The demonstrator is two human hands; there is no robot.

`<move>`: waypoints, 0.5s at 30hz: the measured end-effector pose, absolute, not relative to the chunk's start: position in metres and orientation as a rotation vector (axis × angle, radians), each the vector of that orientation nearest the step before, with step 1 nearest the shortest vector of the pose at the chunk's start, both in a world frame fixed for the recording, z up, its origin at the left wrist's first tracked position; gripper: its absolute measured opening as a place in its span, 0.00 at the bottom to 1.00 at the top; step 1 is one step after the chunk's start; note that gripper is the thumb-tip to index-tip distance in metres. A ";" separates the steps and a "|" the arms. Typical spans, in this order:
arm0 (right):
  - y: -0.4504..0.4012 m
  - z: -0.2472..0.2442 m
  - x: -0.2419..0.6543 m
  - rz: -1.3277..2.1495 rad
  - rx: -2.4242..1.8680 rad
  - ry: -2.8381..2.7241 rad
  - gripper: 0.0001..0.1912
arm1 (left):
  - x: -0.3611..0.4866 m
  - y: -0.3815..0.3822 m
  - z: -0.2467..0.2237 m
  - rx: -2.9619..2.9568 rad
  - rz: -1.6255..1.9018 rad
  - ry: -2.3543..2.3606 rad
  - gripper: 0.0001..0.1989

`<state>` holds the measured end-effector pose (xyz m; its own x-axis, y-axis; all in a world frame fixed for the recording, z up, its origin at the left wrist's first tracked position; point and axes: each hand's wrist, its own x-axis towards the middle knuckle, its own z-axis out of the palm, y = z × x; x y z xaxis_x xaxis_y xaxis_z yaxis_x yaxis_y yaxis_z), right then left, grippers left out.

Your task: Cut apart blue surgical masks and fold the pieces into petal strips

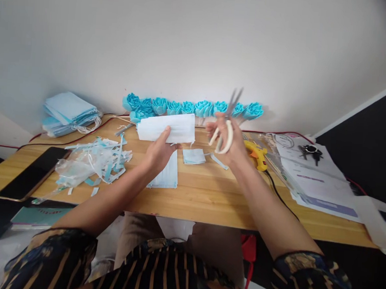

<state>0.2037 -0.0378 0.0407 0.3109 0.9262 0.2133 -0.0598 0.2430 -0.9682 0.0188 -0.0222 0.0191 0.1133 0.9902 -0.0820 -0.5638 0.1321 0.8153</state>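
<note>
My left hand point(161, 151) grips a pale blue face mask point(177, 128) by its lower edge, thumb on top, raised over the table. The ear loops do not show on it. In my right hand point(231, 140) is a pair of scissors point(224, 140) with cream handles, the blades pointing up and slightly parted. Beneath my left hand lies another pale blue mask sheet point(167, 173). Between the hands a small stack of cut blue pieces point(194, 156) rests on the wood, with a thin cut strip point(218, 161) beside it.
Blue handmade flowers point(204, 108) line the wall. To the left are a mask stack point(70, 108), cut scraps point(112, 163) with clear plastic, and a phone point(34, 173). Rightward lie a yellow glue gun point(258, 155) with its black cord, papers point(319, 182) and keys point(310, 152).
</note>
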 end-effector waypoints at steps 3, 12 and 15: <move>-0.042 0.041 0.219 0.822 -1.060 -0.949 0.27 | 0.010 -0.016 0.022 0.725 1.337 0.724 0.20; -0.104 0.030 0.172 1.547 -1.132 -1.298 0.26 | 0.009 -0.006 0.025 0.832 1.435 0.757 0.25; -0.099 0.026 0.164 1.594 -1.153 -1.289 0.25 | 0.004 -0.013 0.029 0.937 1.396 0.905 0.27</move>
